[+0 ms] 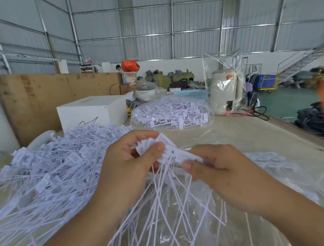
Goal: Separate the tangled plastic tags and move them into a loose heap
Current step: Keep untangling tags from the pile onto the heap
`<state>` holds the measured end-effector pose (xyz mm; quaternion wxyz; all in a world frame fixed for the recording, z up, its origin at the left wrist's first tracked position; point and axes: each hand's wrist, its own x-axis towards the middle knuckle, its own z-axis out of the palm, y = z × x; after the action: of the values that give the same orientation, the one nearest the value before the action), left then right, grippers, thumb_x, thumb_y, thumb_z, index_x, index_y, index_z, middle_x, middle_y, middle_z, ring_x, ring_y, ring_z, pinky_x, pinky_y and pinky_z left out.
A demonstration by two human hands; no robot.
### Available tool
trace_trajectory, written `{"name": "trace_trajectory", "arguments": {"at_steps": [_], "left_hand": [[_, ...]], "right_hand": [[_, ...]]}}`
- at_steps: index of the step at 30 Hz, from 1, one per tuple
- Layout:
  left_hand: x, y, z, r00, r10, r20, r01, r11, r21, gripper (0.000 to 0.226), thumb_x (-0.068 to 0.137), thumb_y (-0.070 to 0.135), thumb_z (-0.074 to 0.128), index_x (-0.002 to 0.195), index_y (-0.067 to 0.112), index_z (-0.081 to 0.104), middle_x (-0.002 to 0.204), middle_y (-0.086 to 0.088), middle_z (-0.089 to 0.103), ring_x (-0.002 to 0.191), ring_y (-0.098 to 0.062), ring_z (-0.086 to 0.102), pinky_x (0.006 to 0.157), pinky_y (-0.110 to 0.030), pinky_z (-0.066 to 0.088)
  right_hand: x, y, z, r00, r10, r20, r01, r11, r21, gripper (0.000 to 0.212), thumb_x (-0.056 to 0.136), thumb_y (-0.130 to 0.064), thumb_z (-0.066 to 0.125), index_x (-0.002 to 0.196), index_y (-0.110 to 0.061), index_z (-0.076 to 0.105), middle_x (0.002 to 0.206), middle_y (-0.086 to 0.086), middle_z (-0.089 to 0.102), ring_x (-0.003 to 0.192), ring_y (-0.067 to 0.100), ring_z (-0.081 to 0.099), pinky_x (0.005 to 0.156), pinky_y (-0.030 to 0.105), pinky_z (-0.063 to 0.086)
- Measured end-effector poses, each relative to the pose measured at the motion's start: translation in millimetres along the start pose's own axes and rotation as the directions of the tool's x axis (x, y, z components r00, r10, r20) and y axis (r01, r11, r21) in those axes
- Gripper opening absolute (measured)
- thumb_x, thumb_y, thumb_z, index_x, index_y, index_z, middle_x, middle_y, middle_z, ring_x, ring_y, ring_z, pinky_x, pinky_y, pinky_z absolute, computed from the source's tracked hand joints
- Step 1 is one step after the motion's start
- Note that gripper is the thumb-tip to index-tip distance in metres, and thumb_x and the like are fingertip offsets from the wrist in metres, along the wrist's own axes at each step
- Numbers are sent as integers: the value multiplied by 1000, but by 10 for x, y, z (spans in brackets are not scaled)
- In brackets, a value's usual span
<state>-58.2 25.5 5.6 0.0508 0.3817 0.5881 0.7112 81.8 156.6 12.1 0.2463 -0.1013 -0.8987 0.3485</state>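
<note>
Table [268, 131], pale, under clear film; carries all stock listed
Loose heap [49, 166] of white plastic tags, left of the hands, sprawling, tails pointing every way
Sealed clear bag of tags [171, 114], far side of the table, unopened
Bunch in hand [167, 151], raised above the table centre: flat white heads stacked and fanned, thin tails hanging down toward the viewer, crossed and snagged
Left hand [129, 162], grip clamped on the stacked heads, thumb on top
Right hand [217, 162], grip pinched on one outer head
Handling note: hold the stack firm, draw the single head sideways and slowly so its tail slips free, then drop it on the heap
</note>
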Motion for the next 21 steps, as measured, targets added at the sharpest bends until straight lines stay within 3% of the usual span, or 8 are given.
{"name": "trace_trajectory", "arguments": {"at_steps": [3,5,9,17,19,21], "left_hand": [[-10,5,30,1000,-13,13,13,1000,-15,15,72,24,77,83,33,76,66,2,71,49,-9,62,50,-18,51],[-17,2,42,1000,-15,13,15,1000,-20,21,61,35,77,82,34,76,65,4,71,48,-8,61,48,-16,50],[-2,-27,42,999,-29,34,29,1000,-10,21,58,35,75,79,34,77,59,6,68,45,-6,59,46,-15,48],[3,-55,103,995,-47,-87,34,990,-138,21,58,39,74,79,36,77,56,6,64,46,-6,55,47,-17,47],[6,-71,74,988,-88,-125,61,977,-204,20,59,36,76,79,34,77,60,6,66,46,-7,55,47,-21,48],[50,-82,-4,973,-185,-138,139,946,-292,13,66,27,77,78,29,78,66,1,69,47,-10,56,52,-28,50]], "right_hand": [[-5,-5,-4,999,16,49,-18,999,40,30,96,-32,56,69,-18,56,55,1,48,43,8,36,45,24,30],[-4,0,1,995,27,94,-36,994,102,35,97,-29,56,62,-24,52,55,-5,44,46,11,36,48,27,30],[0,3,31,991,50,122,-72,980,183,42,97,-25,58,57,-26,48,55,-7,36,49,14,34,49,27,28],[-14,-87,271,983,11,-181,38,964,265,37,96,-22,57,60,-18,48,48,-12,32,43,4,29,42,15,26],[5,-117,283,941,53,-333,62,943,327,36,96,-27,55,60,-22,51,46,-13,38,39,2,32,39,10,27],[29,-88,158,872,123,-473,79,919,386,35,96,-32,53,66,-14,53,48,-3,40,37,4,32,36,11,27]]}}
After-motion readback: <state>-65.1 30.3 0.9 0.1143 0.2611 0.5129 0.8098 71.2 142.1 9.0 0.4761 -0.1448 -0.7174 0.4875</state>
